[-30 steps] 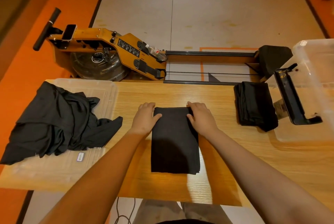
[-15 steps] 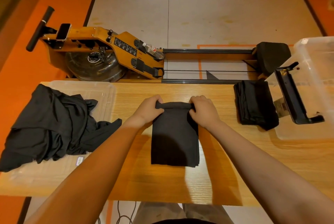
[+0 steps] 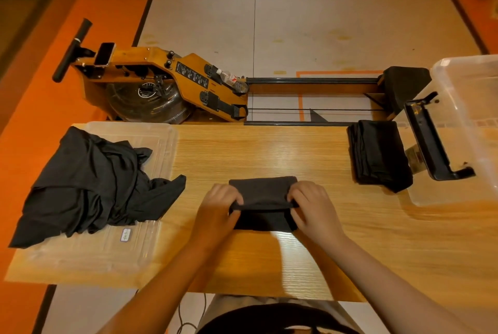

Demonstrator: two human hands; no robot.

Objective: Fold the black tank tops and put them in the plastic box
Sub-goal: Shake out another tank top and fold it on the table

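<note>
Partway: near the front edge of the tabletop (image 3: pixel 269 150), a tank top (image 3: pixel 262 193) mid-fold, pinched at each end by left grip (image 3: pixel 219 205) and right grip (image 3: pixel 314 207); folded stack (image 3: pixel 378 154) at the right edge beside the plastic box (image 3: pixel 479 85), unboxed; crumpled heap (image 3: pixel 91 182) at the left edge unfolded.

This looks like a home exercise room put to use for a household chore. A wooden rowing machine (image 3: pixel 172 83) with a round water tank (image 3: pixel 147 101), foot straps (image 3: pixel 215 101), a sliding seat (image 3: pixel 404 85) and a phone (image 3: pixel 104 53) clipped by its handle stands just beyond the far edge of a wood-grain table (image 3: pixel 269 150). Pale floor mats (image 3: pixel 296 31) bordered by orange flooring (image 3: pixel 54 107) lie under the rowing machine.
</note>
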